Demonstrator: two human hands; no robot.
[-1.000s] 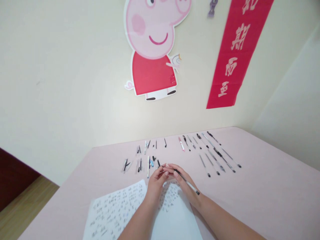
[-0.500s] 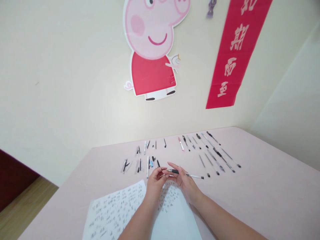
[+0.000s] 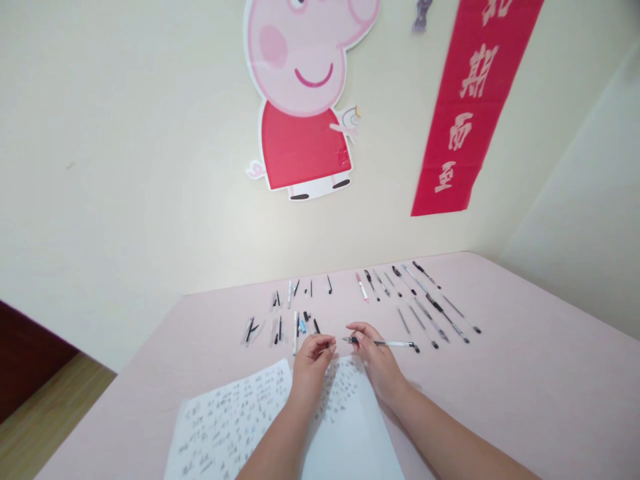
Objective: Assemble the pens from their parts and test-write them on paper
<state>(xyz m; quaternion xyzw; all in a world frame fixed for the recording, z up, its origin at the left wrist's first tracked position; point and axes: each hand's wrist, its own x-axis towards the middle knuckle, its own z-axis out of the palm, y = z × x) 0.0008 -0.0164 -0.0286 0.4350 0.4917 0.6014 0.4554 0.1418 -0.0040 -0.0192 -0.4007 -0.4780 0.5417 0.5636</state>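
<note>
My right hand [image 3: 379, 365] pinches a slim pen [image 3: 387, 343] near its left end. The pen lies almost level above the pink table [image 3: 525, 373], with its dark far end pointing right. My left hand [image 3: 311, 361] is curled just left of it, its fingertips pinched together on a small dark bit that I cannot make out. A small gap separates the two hands. Both hover over the top edge of a white sheet [image 3: 230, 420] covered with handwriting.
A row of several pens [image 3: 430, 307] lies on the table to the right of my hands. Pen caps and short pen parts [image 3: 287, 323] lie in small groups to the left. A cartoon pig sticker [image 3: 305, 100] and a red banner [image 3: 470, 107] are on the wall.
The pen swung from slanting down toward me to almost level. My right hand moved slightly right, and the two hands, which were touching, came apart.
</note>
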